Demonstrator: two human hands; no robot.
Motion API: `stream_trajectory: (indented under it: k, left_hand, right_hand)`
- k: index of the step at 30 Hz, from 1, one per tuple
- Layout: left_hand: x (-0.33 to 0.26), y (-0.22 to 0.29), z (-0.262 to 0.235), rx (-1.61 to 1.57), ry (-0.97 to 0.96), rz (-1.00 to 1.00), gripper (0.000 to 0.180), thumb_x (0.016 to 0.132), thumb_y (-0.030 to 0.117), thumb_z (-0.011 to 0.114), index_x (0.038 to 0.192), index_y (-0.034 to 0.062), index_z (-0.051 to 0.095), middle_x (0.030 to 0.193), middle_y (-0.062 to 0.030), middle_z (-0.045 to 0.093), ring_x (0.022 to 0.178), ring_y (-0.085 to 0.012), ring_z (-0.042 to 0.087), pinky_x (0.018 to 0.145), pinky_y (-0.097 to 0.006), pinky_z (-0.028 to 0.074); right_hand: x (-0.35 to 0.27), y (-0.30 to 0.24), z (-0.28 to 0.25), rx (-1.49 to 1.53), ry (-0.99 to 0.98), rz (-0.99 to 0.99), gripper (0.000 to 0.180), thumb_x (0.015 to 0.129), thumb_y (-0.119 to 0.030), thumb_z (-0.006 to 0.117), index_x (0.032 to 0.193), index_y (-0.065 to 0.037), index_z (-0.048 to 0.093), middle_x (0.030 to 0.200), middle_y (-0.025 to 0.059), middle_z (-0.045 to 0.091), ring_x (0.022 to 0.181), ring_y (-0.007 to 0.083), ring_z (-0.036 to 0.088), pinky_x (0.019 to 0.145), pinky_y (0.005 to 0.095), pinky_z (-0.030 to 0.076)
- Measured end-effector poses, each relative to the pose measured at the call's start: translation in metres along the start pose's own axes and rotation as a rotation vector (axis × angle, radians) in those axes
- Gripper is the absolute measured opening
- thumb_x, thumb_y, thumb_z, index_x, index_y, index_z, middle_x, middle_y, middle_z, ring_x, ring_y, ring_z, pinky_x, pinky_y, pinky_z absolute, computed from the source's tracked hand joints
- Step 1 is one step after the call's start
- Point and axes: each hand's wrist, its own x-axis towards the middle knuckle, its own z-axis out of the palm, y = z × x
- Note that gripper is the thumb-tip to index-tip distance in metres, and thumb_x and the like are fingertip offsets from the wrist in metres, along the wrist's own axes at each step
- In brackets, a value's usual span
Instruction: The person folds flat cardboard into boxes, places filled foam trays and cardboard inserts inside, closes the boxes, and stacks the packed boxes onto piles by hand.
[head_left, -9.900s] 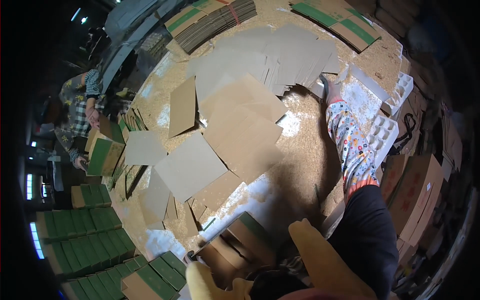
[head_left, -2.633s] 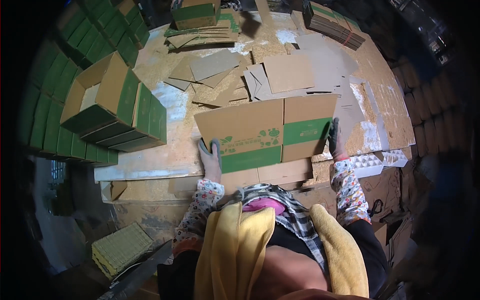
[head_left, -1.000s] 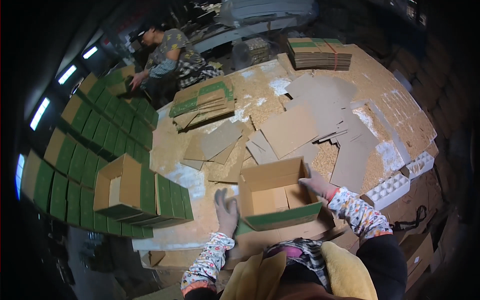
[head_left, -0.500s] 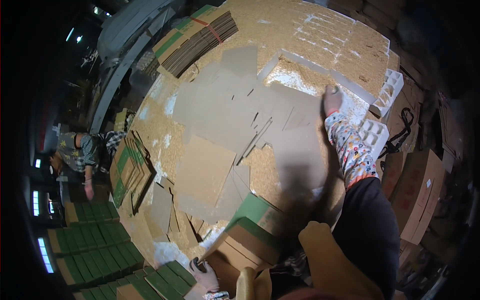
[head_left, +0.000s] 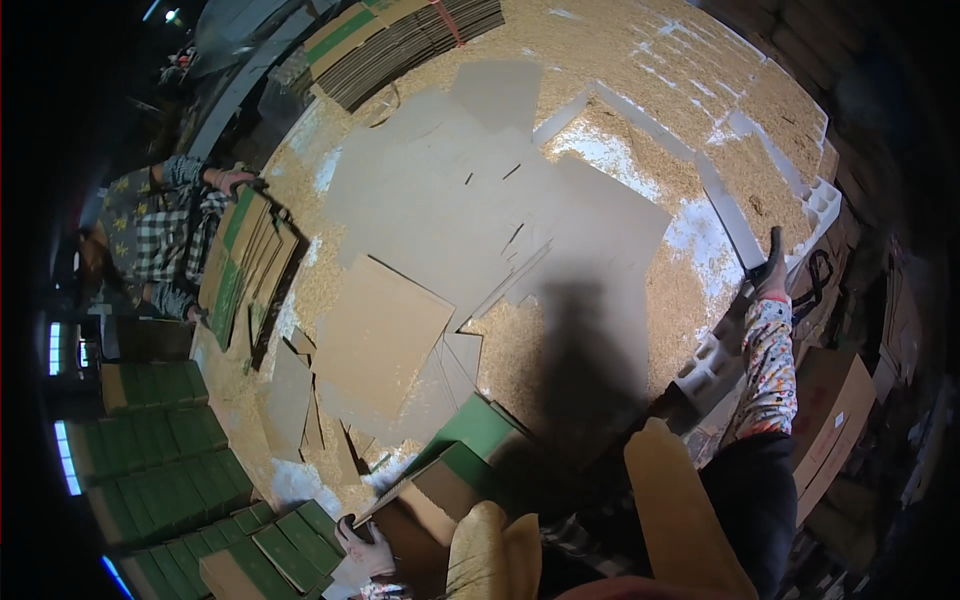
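My left hand (head_left: 366, 553), in a pale glove with dark fingertips, grips the edge of an open brown-and-green cardboard carton (head_left: 432, 507) in front of me. My right hand (head_left: 770, 275), gloved alike, reaches far to the right with its fingers stretched out. It rests at the near end of a long white foam strip (head_left: 728, 210), beside a white foam tray with hollows (head_left: 822, 204). Sawdust-like litter (head_left: 765, 190) lies against the strip. Another white hollowed foam piece (head_left: 700, 362) stands below my right forearm.
Grey cardboard sheets (head_left: 430, 180) cover the middle of the littered surface. A strapped stack of flat cartons (head_left: 400, 50) lies at the back. At left, a co-worker (head_left: 160, 230) holds flattened cartons (head_left: 250, 260). Rows of green-topped cartons (head_left: 150, 440) stand below; a brown box (head_left: 835, 430) stands right.
My right hand has moved right and toward me, and the foam strip beside it has swung round. My left hand stays at the carton. The co-worker's hands have come up to the flattened cartons.
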Motion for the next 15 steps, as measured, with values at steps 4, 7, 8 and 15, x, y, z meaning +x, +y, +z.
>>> stream_trajectory:
  k: [4, 7, 8, 15]
  left_hand:
    - [0.002, -0.006, 0.012, -0.18, -0.007, 0.06, 0.044, 0.077, 0.01, 0.068, 0.116, 0.0006, 0.052, 0.109, -0.0198, 0.054, 0.106, -0.0379, 0.051, 0.093, -0.043, 0.042]
    - [0.0, -0.055, 0.026, -0.708, -0.048, -0.089, 0.046, 0.08, 0.01, 0.068, 0.123, 0.0026, 0.051, 0.111, -0.0167, 0.056, 0.108, -0.0305, 0.054, 0.093, -0.038, 0.044]
    - [0.001, -0.066, 0.038, -1.071, 0.011, -0.169, 0.045, 0.083, 0.009, 0.066, 0.125, 0.0032, 0.051, 0.111, -0.0143, 0.057, 0.108, -0.0272, 0.054, 0.092, -0.036, 0.045]
    - [0.014, -0.099, 0.056, -1.275, -0.178, 0.071, 0.029, 0.101, 0.03, 0.044, 0.11, 0.0073, 0.06, 0.086, -0.0019, 0.056, 0.079, -0.0095, 0.052, 0.07, -0.025, 0.046]
  right_hand:
    - [0.003, 0.016, -0.014, 0.498, -0.193, 0.306, 0.063, 0.085, -0.033, 0.069, 0.14, -0.013, 0.044, 0.12, 0.0095, 0.062, 0.099, 0.0253, 0.062, 0.081, 0.0394, 0.051]
    - [-0.086, 0.001, -0.004, 0.656, -0.42, 0.48, 0.054, 0.09, -0.017, 0.063, 0.14, -0.011, 0.043, 0.116, 0.01, 0.062, 0.096, 0.0207, 0.063, 0.077, 0.0368, 0.055]
    - [-0.1, 0.024, -0.032, 0.555, -0.624, 0.336, 0.052, 0.093, -0.022, 0.06, 0.14, -0.008, 0.042, 0.117, 0.0106, 0.062, 0.098, 0.0198, 0.063, 0.076, 0.0356, 0.056]
    - [-0.388, -0.087, 0.051, -0.423, -0.913, -1.059, 0.069, 0.072, -0.007, 0.081, 0.132, -0.001, 0.047, 0.131, 0.0225, 0.054, 0.121, 0.0369, 0.054, 0.099, 0.0423, 0.047]
